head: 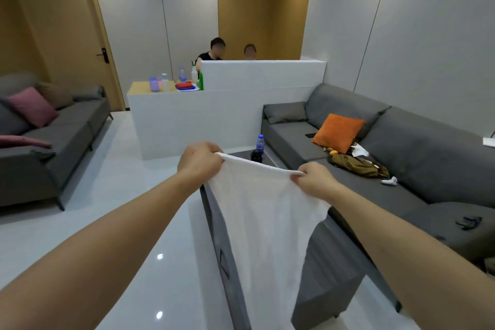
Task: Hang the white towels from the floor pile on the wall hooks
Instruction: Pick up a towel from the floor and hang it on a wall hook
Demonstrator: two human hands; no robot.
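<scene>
head view | left hand (199,162) and right hand (312,179) each pinch a top corner of white towel (263,222), hanging spread mid-air | behind towel: grey table (329,270) with blue-capped bottle (259,148) | right: grey sofa (417,158), orange cushion (338,133) | ahead: white counter (214,120)

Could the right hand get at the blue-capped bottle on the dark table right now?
Probably not as things stand: the right hand pinches the white towel together with the left hand, and the towel hangs between it and the bottle.

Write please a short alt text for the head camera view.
Left hand and right hand pinch the top corners of a white towel, hanging spread above a grey table. Grey sofas stand on both sides.
</scene>
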